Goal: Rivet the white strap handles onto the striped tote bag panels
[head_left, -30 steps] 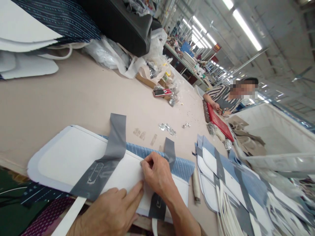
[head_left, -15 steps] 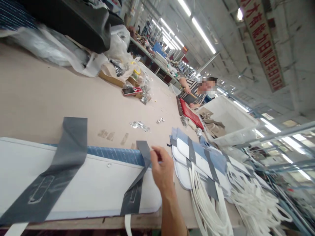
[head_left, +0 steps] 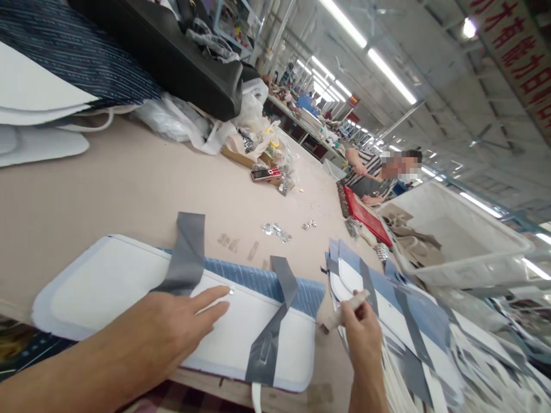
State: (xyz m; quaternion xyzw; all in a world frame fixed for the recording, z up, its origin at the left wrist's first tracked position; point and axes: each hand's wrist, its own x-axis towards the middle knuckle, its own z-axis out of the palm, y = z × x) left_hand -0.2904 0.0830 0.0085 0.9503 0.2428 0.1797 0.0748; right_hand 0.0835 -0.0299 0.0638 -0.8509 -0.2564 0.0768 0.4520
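My left hand (head_left: 189, 321) rests on a white fabric panel (head_left: 232, 332) with blue patterned cloth (head_left: 241, 278) along its far side. Its fingers are stretched out, the fingertips beside a small round metal piece (head_left: 231, 291) on the panel. Two grey straps cross the panel: the left strap (head_left: 187, 246) is partly under my hand, and the right strap (head_left: 282, 304) is twisted. Off the panel's right end, my right hand (head_left: 364, 327) is closed around a pale, short cylindrical tool (head_left: 340, 315) with a dark end. What kind of tool it is does not show.
Stacked similar panels (head_left: 379, 287) with white cords lie at right. Loose metal discs (head_left: 275, 231) and a red phone (head_left: 266, 174) sit farther back. A black roll (head_left: 172, 57) and plastic bags lie at back left. A person in stripes works beside a red board (head_left: 365, 215) and a white bin (head_left: 465, 252).
My left hand has come in onto the panel. My right hand has let go of the right strap, moved right and now holds the pale tool. The view has shifted left.
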